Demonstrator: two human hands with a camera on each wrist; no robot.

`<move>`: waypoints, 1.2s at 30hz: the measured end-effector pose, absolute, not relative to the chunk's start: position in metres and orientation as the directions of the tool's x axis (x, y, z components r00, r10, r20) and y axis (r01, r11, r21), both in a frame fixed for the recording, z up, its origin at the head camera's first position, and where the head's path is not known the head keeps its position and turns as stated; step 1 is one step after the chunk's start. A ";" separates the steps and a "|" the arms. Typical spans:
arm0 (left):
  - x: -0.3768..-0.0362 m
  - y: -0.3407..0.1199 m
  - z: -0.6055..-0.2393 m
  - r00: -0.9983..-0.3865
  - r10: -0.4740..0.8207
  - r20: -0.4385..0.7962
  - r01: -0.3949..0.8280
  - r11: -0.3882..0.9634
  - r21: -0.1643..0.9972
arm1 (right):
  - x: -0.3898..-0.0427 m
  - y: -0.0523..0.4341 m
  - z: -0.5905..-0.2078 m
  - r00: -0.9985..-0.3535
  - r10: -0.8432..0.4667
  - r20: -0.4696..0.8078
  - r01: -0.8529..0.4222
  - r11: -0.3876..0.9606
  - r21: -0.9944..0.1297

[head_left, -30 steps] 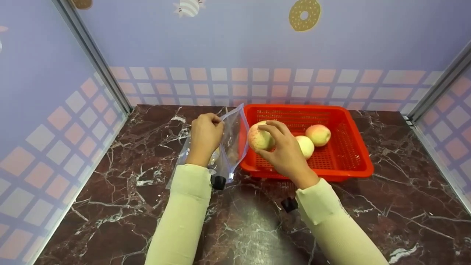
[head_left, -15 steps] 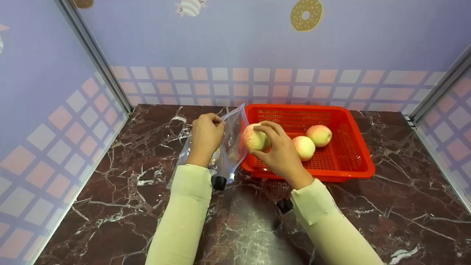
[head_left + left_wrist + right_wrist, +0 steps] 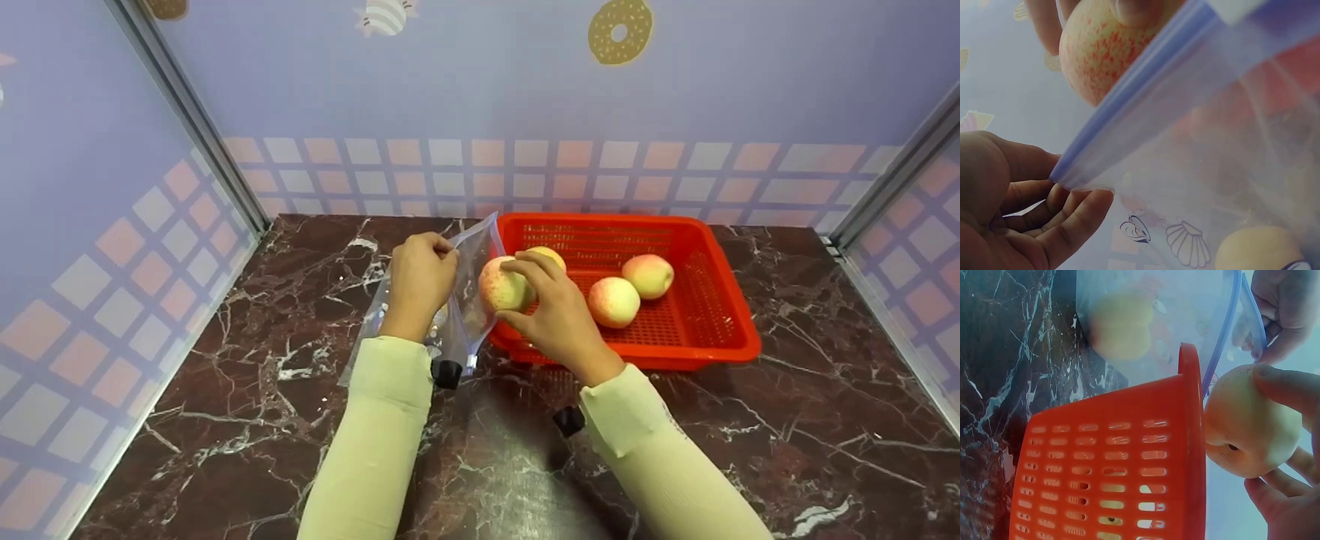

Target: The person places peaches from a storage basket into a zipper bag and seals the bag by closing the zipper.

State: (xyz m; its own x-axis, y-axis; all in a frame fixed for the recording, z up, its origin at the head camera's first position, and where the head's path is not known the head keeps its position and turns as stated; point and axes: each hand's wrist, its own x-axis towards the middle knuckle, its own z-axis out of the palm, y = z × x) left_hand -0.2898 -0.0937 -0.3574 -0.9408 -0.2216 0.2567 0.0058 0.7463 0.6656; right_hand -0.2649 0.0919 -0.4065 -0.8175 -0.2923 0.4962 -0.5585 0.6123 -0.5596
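Observation:
My right hand (image 3: 551,315) grips a pink-yellow apple (image 3: 504,285) above the left rim of the red basket (image 3: 720,330), right at the mouth of a clear zip bag (image 3: 469,300). In the right wrist view the apple (image 3: 1249,422) hangs beside the basket wall (image 3: 1129,478) and the bag's blue rim (image 3: 1224,343). My left hand (image 3: 420,274) pinches the bag's top edge and holds it up. In the left wrist view the fingers (image 3: 1067,208) hold the blue zip strip (image 3: 1145,95), and a pale fruit (image 3: 1258,247) lies inside the bag.
Three more apples lie in the basket: one (image 3: 550,256) behind my right hand, one (image 3: 613,301) in the middle, one (image 3: 649,274) farther right. The dark marble counter (image 3: 262,420) is walled by purple patterned panels on three sides.
My right hand has carried the apple left, from over the basket to the bag's mouth, uncovering another apple behind it. The left hand and bag have stayed put.

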 end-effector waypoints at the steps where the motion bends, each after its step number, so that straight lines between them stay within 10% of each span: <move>1: -0.290 -0.094 -0.357 -0.940 -0.221 0.259 0.007 0.747 0.664 | -0.265 0.091 -0.406 -0.818 -0.293 0.494 -0.558 0.611 -0.562; 36: -0.288 -0.097 -0.355 -0.945 -0.216 0.246 0.015 0.723 0.691 | -0.268 0.081 -0.409 -0.843 -0.324 0.430 -0.532 0.629 -0.568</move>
